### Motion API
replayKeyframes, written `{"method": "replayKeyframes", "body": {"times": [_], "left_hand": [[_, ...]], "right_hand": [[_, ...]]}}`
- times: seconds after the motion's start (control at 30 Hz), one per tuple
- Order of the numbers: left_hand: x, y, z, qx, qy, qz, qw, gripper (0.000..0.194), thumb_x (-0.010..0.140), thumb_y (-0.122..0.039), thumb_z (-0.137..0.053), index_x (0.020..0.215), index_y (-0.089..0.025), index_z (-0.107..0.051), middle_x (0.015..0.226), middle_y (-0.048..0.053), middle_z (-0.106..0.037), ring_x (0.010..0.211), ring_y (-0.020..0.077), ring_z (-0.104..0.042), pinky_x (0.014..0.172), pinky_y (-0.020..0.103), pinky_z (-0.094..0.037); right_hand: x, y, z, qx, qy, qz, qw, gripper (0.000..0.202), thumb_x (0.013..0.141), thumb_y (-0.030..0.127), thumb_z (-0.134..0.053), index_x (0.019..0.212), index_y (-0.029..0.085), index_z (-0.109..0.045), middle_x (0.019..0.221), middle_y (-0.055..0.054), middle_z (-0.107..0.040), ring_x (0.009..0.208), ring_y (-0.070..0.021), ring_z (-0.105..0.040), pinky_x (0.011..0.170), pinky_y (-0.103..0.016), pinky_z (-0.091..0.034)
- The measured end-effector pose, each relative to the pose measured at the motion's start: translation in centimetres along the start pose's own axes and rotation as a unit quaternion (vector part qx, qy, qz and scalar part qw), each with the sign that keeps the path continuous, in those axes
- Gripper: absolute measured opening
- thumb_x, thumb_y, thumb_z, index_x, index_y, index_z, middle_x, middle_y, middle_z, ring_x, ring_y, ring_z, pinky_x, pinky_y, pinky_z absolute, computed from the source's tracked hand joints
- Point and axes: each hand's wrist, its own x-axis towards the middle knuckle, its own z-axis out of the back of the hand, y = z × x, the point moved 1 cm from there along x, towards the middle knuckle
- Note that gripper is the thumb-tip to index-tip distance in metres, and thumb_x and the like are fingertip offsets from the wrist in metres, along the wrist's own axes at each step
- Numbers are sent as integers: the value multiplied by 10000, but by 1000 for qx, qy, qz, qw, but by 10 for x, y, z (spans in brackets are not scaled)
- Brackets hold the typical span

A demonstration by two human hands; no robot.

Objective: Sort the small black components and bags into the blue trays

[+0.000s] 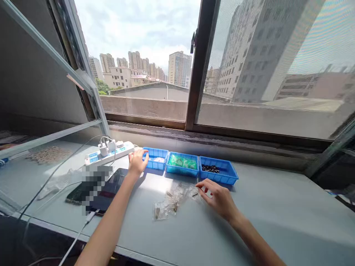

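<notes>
My left hand (138,161) is at the near left corner of a blue tray (155,164) with small white pieces (158,160) in it. Its fingers are curved and a little apart, with nothing visible between them. On the right, my right hand (217,197) has thumb and forefinger pinched together, over the table before the other trays. A tiny pale sliver shows at those fingertips, too small to name. Beside them lie several small clear plastic bags (163,210) with thin metal pieces inside, loosely heaped on the grey table (177,244).
A middle blue tray (182,171) holds green packets (181,161); a right blue tray (227,178) holds small black parts (210,169). At left are a power strip (122,150) with plugs, a dark tablet (104,197), cables and a beige pile (48,154). The window (191,74) stands behind.
</notes>
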Motion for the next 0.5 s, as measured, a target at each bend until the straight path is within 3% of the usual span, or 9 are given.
{"method": "replayKeyframes", "body": {"times": [0.2,0.37,0.5], "left_hand": [[-2,4,-16,19,40,-32,999,269,840,-241,-393,755,-246,-648,756,71,-684,854,258,-615,879,436,-397],[-1,-6,-4,6,17,-39,999,230,850,-246,-409,766,-239,-624,891,66,-677,914,253,-594,894,437,-381],[-7,-32,15,-13,-27,-103,994,200,858,-263,-431,808,-204,-615,935,70,-639,941,242,-559,862,395,-385]], "right_hand": [[-1,0,1,-7,27,2,1000,193,829,328,-541,963,240,-649,964,-24,-679,869,-195,-635,715,-306,-498],[-1,-1,-4,-3,69,18,997,260,776,323,-608,1015,228,-648,1015,-49,-672,917,-222,-615,789,-349,-483],[-1,-2,-6,8,72,13,997,278,765,288,-604,1031,218,-644,1009,-58,-661,915,-221,-605,801,-350,-476]]}}
